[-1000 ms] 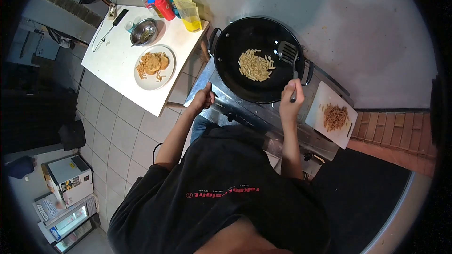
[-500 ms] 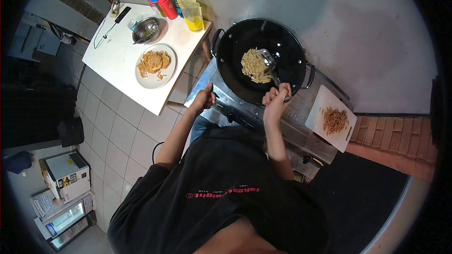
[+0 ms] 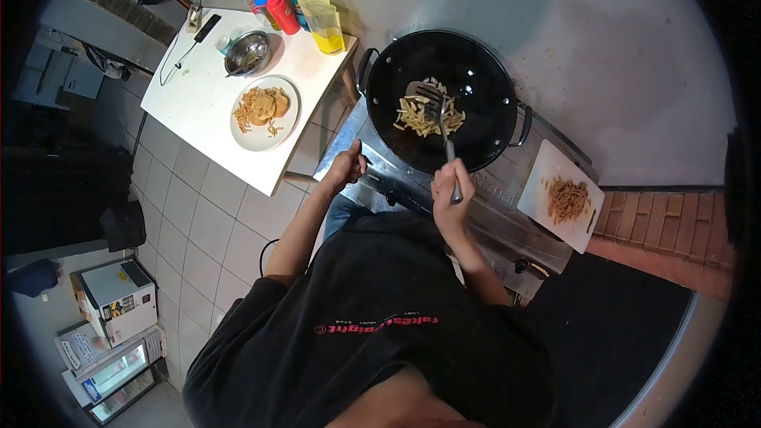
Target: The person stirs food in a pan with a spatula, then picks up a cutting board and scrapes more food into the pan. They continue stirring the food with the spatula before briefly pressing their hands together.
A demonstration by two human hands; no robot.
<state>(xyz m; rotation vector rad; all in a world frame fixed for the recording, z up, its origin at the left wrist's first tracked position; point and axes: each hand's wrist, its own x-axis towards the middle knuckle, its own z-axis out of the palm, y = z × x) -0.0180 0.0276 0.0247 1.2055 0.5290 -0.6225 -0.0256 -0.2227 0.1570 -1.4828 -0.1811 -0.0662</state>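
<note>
My right hand (image 3: 453, 186) is closed around the grey handle of a slotted spatula (image 3: 450, 150). The spatula's metal head lies over pale, short cut pieces of food (image 3: 420, 119) in a large black wok (image 3: 483, 87), on the steel stove. Left of the wok, at the stove's front edge, my left hand (image 3: 346, 168) has its fingers curled and its thumb raised. Something small and dark shows at its fingers, too unclear to name.
On the white table (image 3: 198, 127) at left are a plate (image 3: 258, 141) of food, a metal bowl (image 3: 247, 53), a red bottle (image 3: 283, 14) and a yellow pouch (image 3: 321, 24). A white cutting board (image 3: 539, 182) with browned pieces lies right of the stove.
My right hand has moved left and slightly down with the spatula. Its head has shifted left onto the pale pieces, which are more spread out. My left hand has barely moved.
</note>
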